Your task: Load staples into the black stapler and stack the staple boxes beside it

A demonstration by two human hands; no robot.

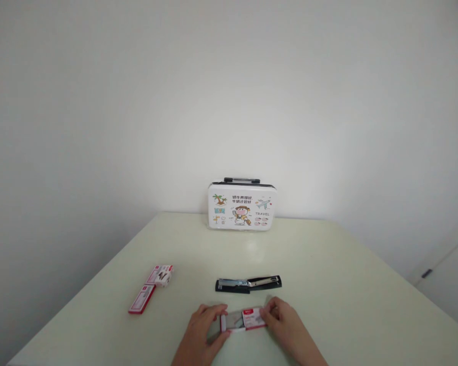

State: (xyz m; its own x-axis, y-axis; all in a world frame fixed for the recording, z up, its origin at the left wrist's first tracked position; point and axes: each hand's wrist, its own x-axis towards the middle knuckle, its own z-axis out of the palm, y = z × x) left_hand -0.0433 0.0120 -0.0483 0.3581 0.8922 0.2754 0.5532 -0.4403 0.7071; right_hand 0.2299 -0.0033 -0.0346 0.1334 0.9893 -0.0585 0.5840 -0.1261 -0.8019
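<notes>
Near the table's front, a small red and white staple box (254, 317) is slid partly apart, its inner tray (234, 321) showing on the left. Some grey metal staples seem to lie in the tray near the sleeve. My left hand (206, 328) pinches the tray's left end between thumb and fingers. At the other end, my right hand (284, 323) grips the printed sleeve. Just beyond both hands lies a black stapler (248, 284), opened out flat, with its metal channel exposed.
On the left of the table are a white and pink box (160, 275) and a flat red-edged box (141, 299), touching at a corner. A white cartoon-printed case (242, 207) with a black handle stands at the back against the wall (244, 101).
</notes>
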